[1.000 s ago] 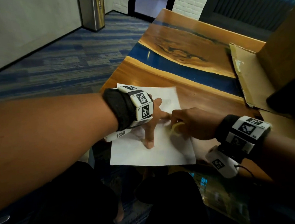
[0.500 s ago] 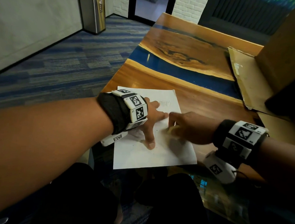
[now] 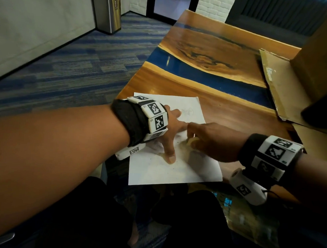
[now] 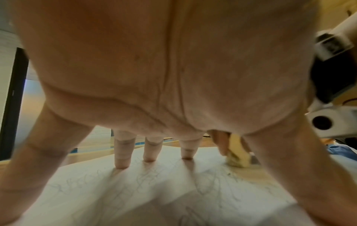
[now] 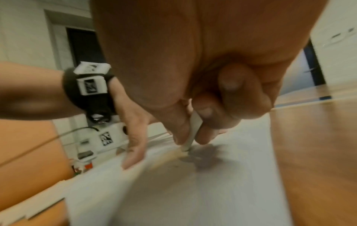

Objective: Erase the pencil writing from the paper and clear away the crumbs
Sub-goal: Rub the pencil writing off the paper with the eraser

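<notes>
A white sheet of paper lies at the near edge of the wooden table. Faint pencil writing shows near its far edge, and more scribbles lie under my left palm. My left hand presses the sheet flat with spread straight fingers. My right hand pinches a pale yellow eraser between thumb and fingers, its tip on the paper just right of my left thumb. Dark crumbs lie beside the eraser.
An opened cardboard box takes up the table's right side. A blue resin band crosses the table top beyond the paper. Carpeted floor and a metal bin lie to the left. My dark-clothed legs are below the table edge.
The right hand with the eraser has shifted slightly back and forth over the same spot on the paper. The left hand keeps pressing the sheet in place.
</notes>
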The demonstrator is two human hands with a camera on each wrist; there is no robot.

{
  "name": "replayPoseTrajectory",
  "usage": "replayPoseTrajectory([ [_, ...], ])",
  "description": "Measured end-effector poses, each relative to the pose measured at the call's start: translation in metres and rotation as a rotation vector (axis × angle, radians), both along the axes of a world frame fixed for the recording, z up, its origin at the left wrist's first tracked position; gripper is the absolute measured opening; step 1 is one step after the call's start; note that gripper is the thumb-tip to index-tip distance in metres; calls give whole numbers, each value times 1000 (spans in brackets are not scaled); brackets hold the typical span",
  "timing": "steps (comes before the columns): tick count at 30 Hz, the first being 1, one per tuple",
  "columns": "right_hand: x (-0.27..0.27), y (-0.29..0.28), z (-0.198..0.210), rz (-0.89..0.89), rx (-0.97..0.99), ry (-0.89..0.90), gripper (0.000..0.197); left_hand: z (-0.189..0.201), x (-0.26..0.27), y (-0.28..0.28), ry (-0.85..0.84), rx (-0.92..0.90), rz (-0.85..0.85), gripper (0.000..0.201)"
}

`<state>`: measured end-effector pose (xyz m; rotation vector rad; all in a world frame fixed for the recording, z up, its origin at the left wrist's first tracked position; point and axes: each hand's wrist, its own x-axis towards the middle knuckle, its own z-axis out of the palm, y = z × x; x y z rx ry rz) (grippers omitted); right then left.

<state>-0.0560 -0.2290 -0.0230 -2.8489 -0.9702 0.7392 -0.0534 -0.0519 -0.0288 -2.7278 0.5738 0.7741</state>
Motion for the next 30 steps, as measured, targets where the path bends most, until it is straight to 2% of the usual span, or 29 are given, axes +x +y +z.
replayPoseTrajectory([
  [2,2,-1,0,7,-19,30,16,1,0,-2,-5,-3,-6,129],
  [5,17,-5,1,-142,-48,-151,14,-1,0,-3,-27,21,-18,130],
  [6,15,-4,1,-148,-40,-158,13,0,0,-3,-25,22,-13,130],
  [10,-3,2,0,33,-16,39,15,2,0,-2,3,-9,3,128],
  [15,19,-5,1,-109,-69,-197,15,0,-1,-3,-22,27,-17,130],
  [19,-4,5,-4,120,30,20,15,2,0,0,3,-31,5,127],
  [20,1,4,-4,109,19,20,17,2,0,0,2,-34,2,127],
  [24,25,0,-1,-93,-77,-194,17,-2,0,-1,-27,3,-13,133],
  [26,19,2,-1,20,-54,-109,12,-2,1,0,-18,-8,-5,131],
  [28,5,5,1,143,-51,69,11,-2,2,0,-1,-31,5,130],
  [30,12,3,2,138,-86,78,13,-2,2,0,-3,-27,5,131],
])
